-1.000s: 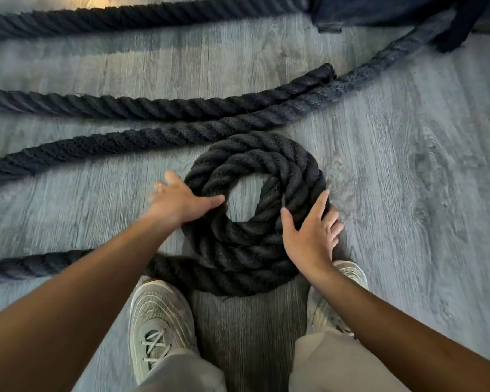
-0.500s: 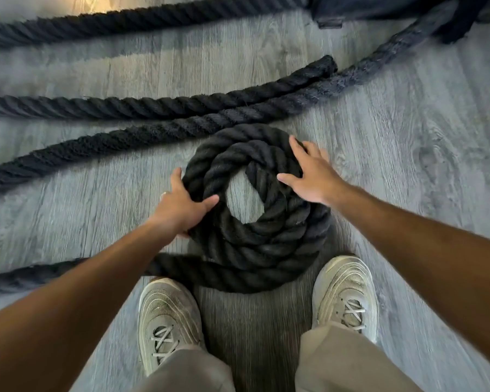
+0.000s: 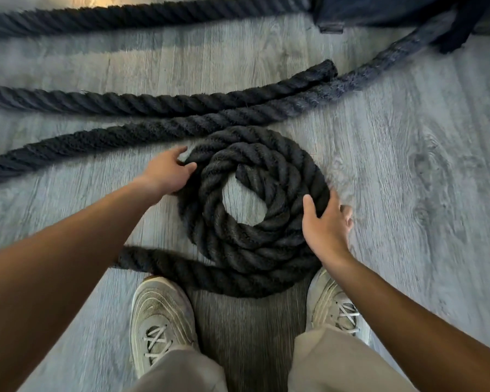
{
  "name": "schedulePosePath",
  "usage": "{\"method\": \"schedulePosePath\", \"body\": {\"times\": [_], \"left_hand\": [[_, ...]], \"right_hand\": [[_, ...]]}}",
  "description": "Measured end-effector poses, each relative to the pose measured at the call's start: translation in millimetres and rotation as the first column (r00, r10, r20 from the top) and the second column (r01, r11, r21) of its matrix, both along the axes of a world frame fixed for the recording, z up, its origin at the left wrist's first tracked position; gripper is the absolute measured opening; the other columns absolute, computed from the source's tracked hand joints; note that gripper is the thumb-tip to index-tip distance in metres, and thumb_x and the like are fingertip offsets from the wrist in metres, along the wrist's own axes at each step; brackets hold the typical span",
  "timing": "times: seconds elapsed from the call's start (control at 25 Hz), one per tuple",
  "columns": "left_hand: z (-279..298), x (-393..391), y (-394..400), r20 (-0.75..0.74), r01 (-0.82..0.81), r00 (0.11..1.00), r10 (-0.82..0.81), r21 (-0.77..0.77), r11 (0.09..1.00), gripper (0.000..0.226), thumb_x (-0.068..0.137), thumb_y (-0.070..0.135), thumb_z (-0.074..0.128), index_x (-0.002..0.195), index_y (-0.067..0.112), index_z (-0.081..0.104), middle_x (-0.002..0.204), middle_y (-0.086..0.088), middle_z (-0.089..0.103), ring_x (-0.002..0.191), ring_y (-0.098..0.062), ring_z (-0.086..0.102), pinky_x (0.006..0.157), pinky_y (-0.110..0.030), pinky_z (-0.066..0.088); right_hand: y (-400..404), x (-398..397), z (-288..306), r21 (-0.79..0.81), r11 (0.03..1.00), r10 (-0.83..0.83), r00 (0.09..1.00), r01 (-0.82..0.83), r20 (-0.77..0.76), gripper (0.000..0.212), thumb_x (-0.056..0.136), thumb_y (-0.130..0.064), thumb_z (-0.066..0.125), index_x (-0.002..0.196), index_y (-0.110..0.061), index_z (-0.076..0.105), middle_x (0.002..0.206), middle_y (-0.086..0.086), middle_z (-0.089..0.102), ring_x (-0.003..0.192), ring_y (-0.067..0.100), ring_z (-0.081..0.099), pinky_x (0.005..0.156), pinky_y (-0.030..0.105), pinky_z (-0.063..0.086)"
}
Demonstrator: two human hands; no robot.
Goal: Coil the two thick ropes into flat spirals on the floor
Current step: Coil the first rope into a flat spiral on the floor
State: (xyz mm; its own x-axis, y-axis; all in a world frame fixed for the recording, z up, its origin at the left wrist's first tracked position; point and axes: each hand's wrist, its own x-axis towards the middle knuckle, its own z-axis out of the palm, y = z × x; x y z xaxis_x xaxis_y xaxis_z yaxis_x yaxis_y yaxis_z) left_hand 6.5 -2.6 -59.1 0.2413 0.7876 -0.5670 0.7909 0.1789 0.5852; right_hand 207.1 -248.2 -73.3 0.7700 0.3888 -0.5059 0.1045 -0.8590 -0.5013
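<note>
On the grey wood-grain plank floor (image 3: 408, 154), directly ahead of 2 pale laced trainers, left (image 3: 160, 321) and right (image 3: 333, 304): 1 thick black twisted rope wound into a flat spiral coil (image 3: 255, 202) of roughly 3 turns, with an open round centre showing bare floor and the inner rope end lying at the upper side of that hole. Tail of the coil (image 3: 159, 263) leaves the near edge and runs left, passing under the left forearm. Far edge of the coil lies just beside a long straight run of dark twisted rope (image 3: 153, 130) that crosses the frame diagonally from lower left to upper right. Beyond it, a second straight rope length (image 3: 164, 101) ends in a cut tip at upper centre-right; a third length (image 3: 142, 14) lies along the top edge. Open floor stands to the right of the coil and to its near left. Left hand (image 3: 164, 172): on the coil's upper-left outer edge, thumb and fingers curled around the outermost turn, gripping it. Right hand (image 3: 327, 224): on the coil's right outer edge, thumb spread onto the top of the turns, fingers wrapped over the outside; fingertips blurred. Both arms reach forward and down, bare to the frame edge.
</note>
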Motion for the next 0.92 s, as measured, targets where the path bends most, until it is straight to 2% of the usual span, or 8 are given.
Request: {"method": "schedulePosePath", "body": {"times": [0.08, 0.2, 0.36, 0.44, 0.52, 0.64, 0.76, 0.92], "left_hand": [[-6.5, 0.0, -0.2, 0.008, 0.012, 1.0, -0.012, -0.005, 1.0, 0.05, 0.098, 0.036, 0.062, 0.146, 0.025, 0.052, 0.129, -0.01, 0.065, 0.107, -0.031, 0.067, 0.089, -0.051, 0.059], [-6.9, -7.8, -5.2, -0.016, 0.002, 1.0, -0.002, -0.016, 1.0, 0.052, 0.1, 0.032, 0.061, 0.148, 0.022, 0.047, 0.126, -0.011, 0.067, 0.102, -0.032, 0.069, 0.083, -0.05, 0.061], [10.7, -26.7, -35.3, 0.024, -0.143, 0.988, 0.15, -0.197, 0.97, 0.053, 0.103, 0.025, 0.056, 0.151, 0.032, 0.035, 0.119, -0.006, 0.064, 0.09, -0.025, 0.071, 0.055, -0.038, 0.062], [15.1, -37.1, -58.8, -0.025, -0.141, 0.99, 0.139, -0.273, 0.952, 0.048, 0.103, 0.025, 0.057, 0.146, 0.029, 0.038, 0.115, -0.008, 0.067, 0.086, -0.027, 0.072, 0.059, -0.04, 0.062], [18.7, -43.5, -72.4, -0.093, -0.144, 0.988, 0.119, -0.337, 0.93, 0.048, 0.1, 0.027, 0.061, 0.143, 0.026, 0.037, 0.11, -0.011, 0.069, 0.08, -0.028, 0.073, 0.065, -0.039, 0.061], [25.1, -48.3, -53.2, -0.101, -0.11, 0.992, 0.079, -0.361, 0.926, 0.064, 0.092, 0.028, 0.073, 0.146, 0.029, 0.038, 0.117, -0.008, 0.068, 0.095, -0.027, 0.069, 0.068, -0.037, 0.055], [26.8, -41.5, -15.6, 0.069, -0.143, 0.983, 0.169, -0.287, 0.947, 0.051, 0.095, 0.028, 0.069, 0.142, 0.032, 0.05, 0.119, 0.0, 0.069, 0.105, -0.016, 0.064, 0.078, -0.039, 0.052], [17.9, -17.7, 4.4, 0.147, -0.099, 0.981, 0.127, -0.184, 0.978, 0.032, 0.1, 0.031, 0.063, 0.132, 0.034, 0.06, 0.112, 0.008, 0.07, 0.094, -0.007, 0.065, 0.065, -0.03, 0.051]], "right_hand": [[-1.1, 7.3, -3.7, 0.038, 0.999, 0.018, 1.0, -0.019, 0.016, 0.063, 0.104, -0.045, 0.042, 0.161, -0.027, 0.019, 0.162, 0.014, 0.018, 0.147, 0.04, 0.02, 0.112, 0.052, 0.03], [16.2, 26.0, -4.5, 0.085, 0.994, 0.063, 0.998, -0.062, -0.01, 0.057, 0.105, -0.035, 0.047, 0.158, -0.03, 0.027, 0.162, 0.011, 0.02, 0.147, 0.038, 0.023, 0.112, 0.048, 0.032], [64.6, 58.4, 2.1, 0.144, 0.966, 0.214, 0.977, -0.213, 0.007, 0.056, 0.101, -0.032, 0.057, 0.154, -0.027, 0.04, 0.161, 0.01, 0.031, 0.148, 0.03, 0.03, 0.118, 0.038, 0.029], [89.9, 68.2, 9.0, 0.175, 0.933, 0.304, 0.948, -0.316, 0.092, 0.051, 0.097, -0.031, 0.066, 0.146, -0.023, 0.054, 0.147, 0.006, 0.053, 0.134, 0.026, 0.05, 0.104, 0.025, 0.038], [103.6, 68.2, 11.7, 0.191, 0.909, 0.339, 0.924, -0.371, 0.18, 0.045, 0.092, -0.035, 0.071, 0.135, -0.022, 0.064, 0.13, 0.001, 0.066, 0.118, 0.022, 0.06, 0.088, 0.021, 0.039], [89.1, 62.0, 3.8, 0.223, 0.952, 0.181, 0.973, -0.209, 0.141, 0.042, 0.09, -0.044, 0.068, 0.128, -0.027, 0.065, 0.121, -0.001, 0.067, 0.11, 0.021, 0.061, 0.085, 0.028, 0.048], [33.6, 53.1, -5.8, 0.167, 0.984, 0.051, 0.998, -0.054, 0.026, 0.042, 0.09, -0.054, 0.06, 0.125, -0.032, 0.058, 0.118, -0.001, 0.063, 0.1, 0.019, 0.061, 0.073, 0.029, 0.049], [-20.8, 35.9, -8.5, 0.115, 0.991, 0.062, 0.998, -0.063, 0.006, 0.054, 0.091, -0.062, 0.054, 0.133, -0.027, 0.054, 0.123, 0.0, 0.063, 0.11, 0.022, 0.061, 0.094, 0.043, 0.052]]}}
